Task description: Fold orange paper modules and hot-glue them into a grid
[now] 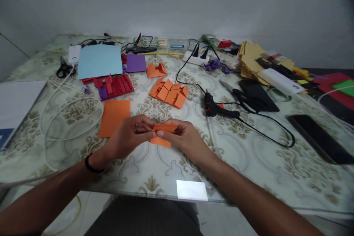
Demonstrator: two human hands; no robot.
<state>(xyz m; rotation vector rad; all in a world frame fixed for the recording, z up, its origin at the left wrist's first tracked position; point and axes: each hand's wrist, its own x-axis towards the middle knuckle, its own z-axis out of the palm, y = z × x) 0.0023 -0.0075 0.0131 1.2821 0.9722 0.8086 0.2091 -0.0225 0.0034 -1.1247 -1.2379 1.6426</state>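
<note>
Between my two hands, above the front middle of the table, is a small piece of orange paper (160, 141), partly folded. My left hand (132, 134) pinches its left edge with thumb and fingers. From the other side my right hand (184, 136) grips it, the thumb lying across the fold. Fingers hide part of the paper. A flat stack of orange paper (114, 118) lies just beyond my left hand. Farther back sit folded orange paper pieces (169, 94), with another folded orange piece (156, 70) behind them.
A black glue gun (218, 107) with its cable lies right of centre, near black-handled scissors (246, 99) and a phone (320, 138). Back left are light blue paper (100, 61), red folded pieces (117, 85) and purple paper (136, 63). A white cable (73, 138) loops at left; a power strip (196, 58) stands behind.
</note>
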